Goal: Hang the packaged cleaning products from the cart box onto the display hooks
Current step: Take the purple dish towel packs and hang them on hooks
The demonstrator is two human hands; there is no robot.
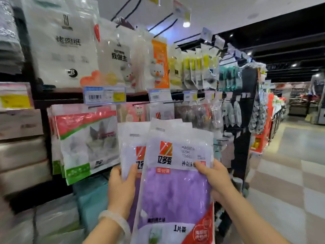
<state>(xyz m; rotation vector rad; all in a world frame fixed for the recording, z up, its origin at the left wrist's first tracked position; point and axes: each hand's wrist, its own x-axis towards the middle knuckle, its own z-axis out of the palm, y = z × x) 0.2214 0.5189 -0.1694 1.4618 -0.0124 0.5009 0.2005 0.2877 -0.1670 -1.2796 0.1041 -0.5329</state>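
**Two purple towel packets held up before the hook display**

The person stood at a store rack and held two flat, clear plastic packets of purple dish towel, each with an orange-and-white logo and a white header strip. The front purple towel packet [174, 184] was raised and tilted slightly to the right, its header reaching up toward the lower row of hooks. The right hand [217, 180] gripped it at its right edge, thumb pressed across the printed face and fingers wrapped behind. The rear purple towel packet [131, 155] sat just behind and to the left, partly covered by the front one. The left hand [121, 189] clasped it, thumb on the face and fingers behind; a pale, translucent bangle [114, 221] circled that wrist.

Neither packet was on a hook. Just to their left hung a stack of clear bags with red-and-green banded headers [86, 143]. Above these, a blue-framed price label [105, 95] was fixed to the dark shelf rail, and higher still hung large white bags printed with black characters [65, 44] beside an orange packet with a cartoon figure [160, 64]. Black wire display hooks [163, 22] jutted out near the top. To the right, a checkered tile floor [288, 173] ran down the aisle. The cart box was not in sight.
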